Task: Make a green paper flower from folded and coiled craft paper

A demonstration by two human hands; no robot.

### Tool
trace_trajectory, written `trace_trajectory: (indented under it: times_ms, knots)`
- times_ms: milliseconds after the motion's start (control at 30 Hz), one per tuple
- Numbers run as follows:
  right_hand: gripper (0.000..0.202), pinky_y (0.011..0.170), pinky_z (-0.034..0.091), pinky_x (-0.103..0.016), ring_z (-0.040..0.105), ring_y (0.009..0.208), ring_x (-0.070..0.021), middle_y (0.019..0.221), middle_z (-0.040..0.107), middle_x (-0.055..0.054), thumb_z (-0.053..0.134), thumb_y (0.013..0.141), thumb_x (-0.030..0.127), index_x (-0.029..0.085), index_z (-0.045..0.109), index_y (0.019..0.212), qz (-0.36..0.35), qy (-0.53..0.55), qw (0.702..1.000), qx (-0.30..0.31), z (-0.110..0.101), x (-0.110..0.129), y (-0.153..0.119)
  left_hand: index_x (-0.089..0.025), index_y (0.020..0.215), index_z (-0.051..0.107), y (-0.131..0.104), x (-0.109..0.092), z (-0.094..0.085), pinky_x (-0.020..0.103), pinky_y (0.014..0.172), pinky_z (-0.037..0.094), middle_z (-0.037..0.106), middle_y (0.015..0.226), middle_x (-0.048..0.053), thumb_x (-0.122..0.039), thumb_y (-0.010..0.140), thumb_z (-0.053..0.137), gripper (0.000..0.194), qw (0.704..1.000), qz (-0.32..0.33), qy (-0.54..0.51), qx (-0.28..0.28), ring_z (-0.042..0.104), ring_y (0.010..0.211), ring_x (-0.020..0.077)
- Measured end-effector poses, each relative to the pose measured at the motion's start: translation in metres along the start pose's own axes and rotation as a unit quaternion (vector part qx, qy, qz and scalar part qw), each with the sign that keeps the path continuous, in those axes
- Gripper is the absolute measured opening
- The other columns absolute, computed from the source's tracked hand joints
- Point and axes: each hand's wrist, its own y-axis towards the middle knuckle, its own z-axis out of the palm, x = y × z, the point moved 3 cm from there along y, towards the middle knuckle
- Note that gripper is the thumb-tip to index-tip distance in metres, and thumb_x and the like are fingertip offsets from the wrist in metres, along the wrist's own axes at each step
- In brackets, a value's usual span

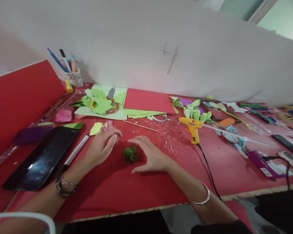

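Note:
A small green ball of curled paper strips (130, 155), twisted like a swirl, rests on the red tabletop between my hands. My right hand (150, 154) is open beside it on the right, thumb and fingers spread apart in a curve around that side. To the left of the ball is my left hand (104, 144), its fingers bent together with the thumb against them. What those fingers hold, if anything, is hidden. Just behind the left hand lies a light yellow-green scrap (96, 128). A white marker (76, 150) lies alongside the left forearm.
A yellow glue gun (192, 128) trails a black cord at right. At left lies a black phone (42, 159). Green paper pieces (101, 105) with scissors (111, 93), red sheets (147, 100) and a thin stick (140, 125) lie behind. A purple power strip (266, 164) sits far right.

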Motion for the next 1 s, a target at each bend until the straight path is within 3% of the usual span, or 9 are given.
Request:
trace_trajectory:
  times_ms: [100,267,400,467,567,667,733,900,1000]
  knots:
    - [0.078,0.094,0.031,-0.036,0.036,0.109,-0.0210,0.118,0.040,-0.009,0.067,0.059,0.046,0.021,0.030,0.123,-0.006,-0.027,0.999,0.016,0.009,0.001,0.002,-0.017,0.083,0.048,-0.001,-0.001,0.000,0.022,0.055,0.038,0.048,0.061,-0.002,-0.023,0.086,0.025,0.024,0.998,-0.012,-0.055,-0.030,0.046,0.055,0.0104]
    - [0.066,0.093,0.032,-0.036,0.036,0.108,-0.0217,0.117,0.040,-0.010,0.066,0.062,0.039,0.017,0.038,0.118,-0.014,-0.073,0.997,0.030,0.018,-0.004,0.004,-0.017,0.075,0.053,-0.001,-0.019,0.009,0.020,0.059,0.039,0.056,0.069,-0.001,-0.023,0.082,0.035,0.019,0.990,0.085,0.003,0.115,0.050,0.062,0.0100]
    - [0.053,0.092,0.033,-0.033,0.038,0.106,-0.0192,0.114,0.041,-0.008,0.064,0.066,0.031,0.020,0.044,0.113,-0.021,-0.086,0.996,0.023,0.017,-0.001,0.004,-0.017,0.069,0.053,0.006,-0.019,-0.004,0.021,0.058,0.038,0.057,0.067,-0.001,-0.025,0.081,0.037,0.021,0.991,0.051,0.076,0.100,0.050,0.061,0.0108]
    - [0.050,0.092,0.033,-0.031,0.039,0.105,-0.0181,0.113,0.042,-0.007,0.063,0.068,0.029,0.020,0.044,0.113,-0.024,-0.082,0.996,0.015,0.015,0.001,0.003,-0.017,0.075,0.053,0.009,-0.009,-0.015,0.023,0.061,0.040,0.058,0.073,0.000,-0.029,0.082,0.037,0.021,0.990,0.013,0.110,0.086,0.052,0.065,0.0124]
    - [0.046,0.092,0.033,-0.031,0.040,0.105,-0.0178,0.112,0.043,-0.007,0.061,0.070,0.027,0.022,0.044,0.113,-0.017,-0.075,0.997,0.005,0.013,0.003,0.003,-0.018,0.095,0.051,0.005,0.017,-0.027,0.027,0.070,0.042,0.059,0.091,0.004,-0.034,0.079,0.044,0.024,0.981,-0.022,0.155,0.117,0.055,0.078,0.0163]
    - [0.042,0.088,0.036,-0.032,0.042,0.102,-0.0180,0.109,0.044,-0.006,0.058,0.073,0.028,0.023,0.044,0.111,0.005,-0.079,0.997,-0.014,0.011,-0.001,0.003,-0.021,0.110,0.046,-0.005,0.044,-0.037,0.035,0.085,0.038,0.051,0.114,0.008,-0.039,0.076,0.049,0.039,0.967,-0.017,0.219,0.131,0.046,0.105,0.0234]
    - [0.040,0.087,0.037,-0.033,0.043,0.101,-0.0185,0.108,0.045,-0.006,0.057,0.074,0.029,0.022,0.044,0.111,0.025,-0.088,0.995,-0.041,0.010,-0.004,0.003,-0.019,0.111,0.046,-0.011,0.056,-0.045,0.038,0.088,0.037,0.050,0.115,0.010,-0.042,0.075,0.049,0.043,0.958,-0.016,0.255,0.133,0.045,0.106,0.0253]
    - [0.045,0.088,0.037,-0.036,0.040,0.105,-0.0210,0.111,0.044,-0.007,0.057,0.074,0.033,0.022,0.039,0.115,0.046,-0.085,0.991,-0.090,0.007,-0.008,0.002,-0.016,0.112,0.044,-0.013,0.069,-0.081,0.045,0.089,0.033,0.047,0.116,0.014,-0.037,0.074,0.051,0.044,0.926,-0.035,0.372,0.059,0.039,0.111,0.0325]
    - [0.048,0.089,0.037,-0.036,0.039,0.106,-0.0205,0.112,0.043,-0.007,0.057,0.073,0.034,0.021,0.038,0.116,0.040,-0.081,0.992,-0.089,0.007,-0.007,0.001,-0.016,0.108,0.049,-0.007,0.082,-0.101,0.050,0.085,0.034,0.051,0.110,0.012,-0.035,0.075,0.049,0.039,0.935,-0.051,0.351,0.019,0.042,0.106,0.0347]
